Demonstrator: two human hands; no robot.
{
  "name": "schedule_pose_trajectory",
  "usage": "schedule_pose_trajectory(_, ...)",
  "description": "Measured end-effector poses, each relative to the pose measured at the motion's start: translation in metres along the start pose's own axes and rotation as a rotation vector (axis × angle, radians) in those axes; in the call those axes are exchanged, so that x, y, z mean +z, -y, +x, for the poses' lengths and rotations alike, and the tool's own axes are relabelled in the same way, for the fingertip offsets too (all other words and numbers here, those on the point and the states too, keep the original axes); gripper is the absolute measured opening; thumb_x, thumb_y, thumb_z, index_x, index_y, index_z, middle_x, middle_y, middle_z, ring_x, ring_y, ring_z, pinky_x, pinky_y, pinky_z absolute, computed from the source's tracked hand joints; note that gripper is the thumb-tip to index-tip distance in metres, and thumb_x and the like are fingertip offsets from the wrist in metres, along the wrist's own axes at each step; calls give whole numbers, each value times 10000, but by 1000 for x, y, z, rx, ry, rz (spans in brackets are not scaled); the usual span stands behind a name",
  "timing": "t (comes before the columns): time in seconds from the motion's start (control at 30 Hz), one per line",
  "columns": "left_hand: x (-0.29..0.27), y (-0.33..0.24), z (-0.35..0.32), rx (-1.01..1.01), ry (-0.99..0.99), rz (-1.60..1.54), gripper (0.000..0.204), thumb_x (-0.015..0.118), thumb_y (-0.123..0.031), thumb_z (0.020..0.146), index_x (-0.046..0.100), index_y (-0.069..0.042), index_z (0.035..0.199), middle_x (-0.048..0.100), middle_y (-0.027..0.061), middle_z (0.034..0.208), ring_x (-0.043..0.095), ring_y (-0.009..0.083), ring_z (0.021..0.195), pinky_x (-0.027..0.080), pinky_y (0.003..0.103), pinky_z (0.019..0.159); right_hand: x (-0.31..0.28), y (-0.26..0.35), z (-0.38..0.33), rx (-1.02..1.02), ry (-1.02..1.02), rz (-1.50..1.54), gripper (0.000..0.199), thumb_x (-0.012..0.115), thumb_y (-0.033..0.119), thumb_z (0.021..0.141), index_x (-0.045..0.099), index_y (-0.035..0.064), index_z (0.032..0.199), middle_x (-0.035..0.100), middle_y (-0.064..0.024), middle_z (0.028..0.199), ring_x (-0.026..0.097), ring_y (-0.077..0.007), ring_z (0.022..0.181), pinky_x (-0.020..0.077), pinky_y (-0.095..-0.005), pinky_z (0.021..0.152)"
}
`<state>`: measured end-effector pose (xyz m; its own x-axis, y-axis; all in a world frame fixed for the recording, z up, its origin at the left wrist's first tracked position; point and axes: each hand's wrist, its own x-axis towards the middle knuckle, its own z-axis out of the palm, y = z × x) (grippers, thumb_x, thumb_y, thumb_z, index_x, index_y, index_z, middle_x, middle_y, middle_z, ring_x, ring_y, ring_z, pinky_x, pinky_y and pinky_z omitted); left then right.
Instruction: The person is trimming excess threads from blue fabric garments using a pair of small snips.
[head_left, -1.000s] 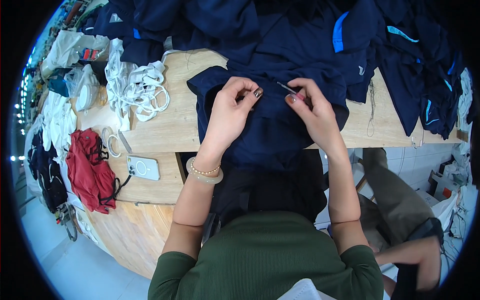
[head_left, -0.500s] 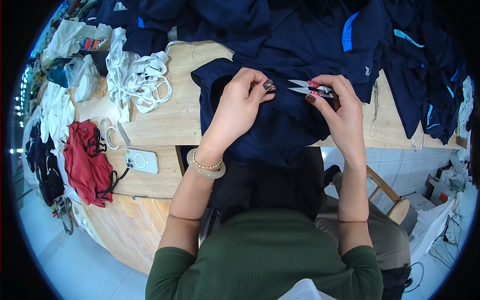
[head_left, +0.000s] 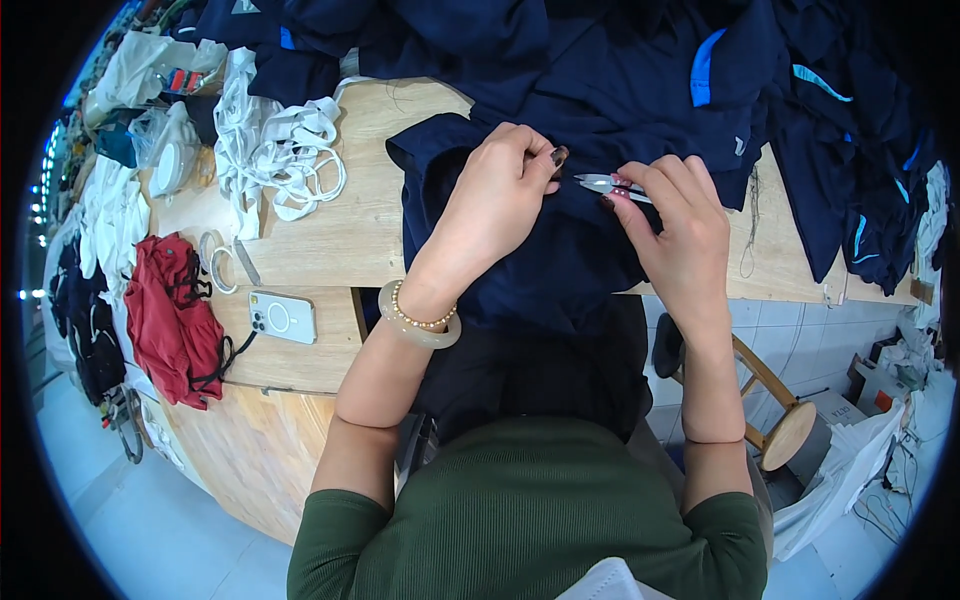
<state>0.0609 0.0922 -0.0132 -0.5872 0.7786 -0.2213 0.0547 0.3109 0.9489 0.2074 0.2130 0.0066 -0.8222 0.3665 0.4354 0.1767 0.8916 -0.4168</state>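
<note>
A dark navy garment (head_left: 520, 250) lies over the front edge of the wooden table (head_left: 340, 230) and hangs toward my lap. My left hand (head_left: 495, 200) pinches a fold of its fabric between thumb and fingers. My right hand (head_left: 675, 225) holds small silver thread snips (head_left: 603, 183), their blades pointing left toward my left fingertips. The snip tips sit a short way from the pinched fabric. A pale bangle and a bead bracelet (head_left: 418, 318) circle my left wrist.
More navy garments with blue stripes (head_left: 700, 70) pile at the back and right. White cords (head_left: 275, 150) lie at the left, with a phone (head_left: 282, 316), a red cloth (head_left: 175, 320) and a tape roll (head_left: 212, 262) on a lower shelf. A wooden stool (head_left: 775, 420) stands at the right.
My right hand has brought the snips from the right of the garment closer to my left fingers, which stay pinched on the fabric. The view has shifted slightly.
</note>
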Motion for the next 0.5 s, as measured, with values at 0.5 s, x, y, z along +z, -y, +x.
schedule_pose_trajectory(0.5,4,-1,7,-43,-40,11,211,533,-129,979,576,78,988,612,84,850,648,124,798,565,262,772,-2,2,0,46,-4,-10,235,770,40,693,660,12,898,566,-54,788,526,-213,726,449,-313,609)
